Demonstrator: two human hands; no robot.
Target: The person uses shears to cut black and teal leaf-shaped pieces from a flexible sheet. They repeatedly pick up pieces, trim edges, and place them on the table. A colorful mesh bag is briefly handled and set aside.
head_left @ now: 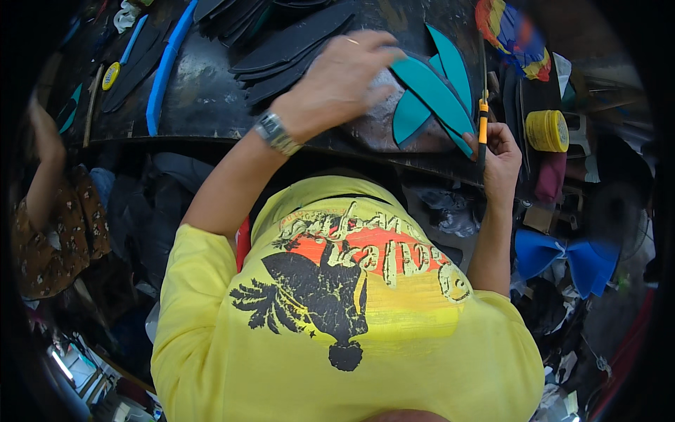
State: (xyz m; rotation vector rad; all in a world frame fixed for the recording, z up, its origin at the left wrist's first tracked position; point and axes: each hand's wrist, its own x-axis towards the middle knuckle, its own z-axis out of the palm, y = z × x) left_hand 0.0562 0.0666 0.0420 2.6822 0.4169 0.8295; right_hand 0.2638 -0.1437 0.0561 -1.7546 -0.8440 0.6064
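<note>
My left hand (344,84), a little smeared by motion, reaches over the dark table with its fingers apart. Its fingertips are close to the upper end of a long, leaf-shaped teal piece (432,91). My right hand (500,158) is closed, its fingertips pinching near the lower tip of that piece. A slim tool with an orange and black handle (483,116) crosses in front of the right fingers; whether the hand also grips it, I cannot tell. More teal pieces (410,118) lie beneath on a greyish lump (373,116). Left of these is a stack of black leaf-shaped pieces (281,67).
A blue strip (169,70) and a small yellow oval object (110,76) are on the table's left. At right stand a yellow tub (547,131) and a multicoloured bundle (513,39). Another person's arm (46,144) shows at far left.
</note>
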